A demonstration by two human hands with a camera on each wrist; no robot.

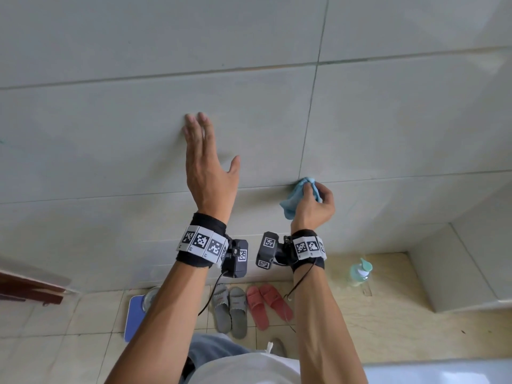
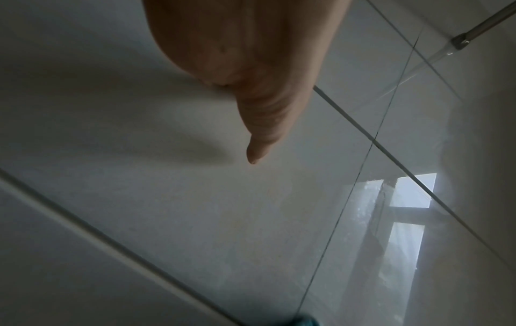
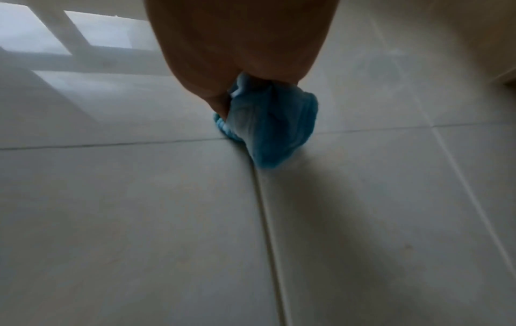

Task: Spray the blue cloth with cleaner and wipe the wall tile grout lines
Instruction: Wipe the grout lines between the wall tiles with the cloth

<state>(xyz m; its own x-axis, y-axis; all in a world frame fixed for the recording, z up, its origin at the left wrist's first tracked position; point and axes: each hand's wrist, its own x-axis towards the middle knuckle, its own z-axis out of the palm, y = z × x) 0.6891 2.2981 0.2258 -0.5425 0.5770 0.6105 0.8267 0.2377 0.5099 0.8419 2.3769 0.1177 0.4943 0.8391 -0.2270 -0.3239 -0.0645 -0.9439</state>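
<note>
My right hand (image 1: 315,200) grips a bunched blue cloth (image 1: 296,198) and presses it on the grey tiled wall (image 1: 138,134) where a horizontal grout line (image 1: 263,187) meets a vertical one. The right wrist view shows the blue cloth (image 3: 268,123) sitting on that grout crossing under my right hand (image 3: 240,44). My left hand (image 1: 205,162) lies flat on the tile to the left, fingers straight and thumb spread. In the left wrist view the left hand (image 2: 251,66) is seen with its thumb pointing along the tile. A pale green cleaner bottle (image 1: 359,271) stands on the floor at the right.
On the floor below are grey slippers (image 1: 230,311), pink slippers (image 1: 267,306) and a blue scale (image 1: 134,317). A low tiled ledge (image 1: 448,273) juts out at the right. A dark wooden edge (image 1: 30,289) sits at the left. A metal rod (image 2: 480,26) crosses the wall.
</note>
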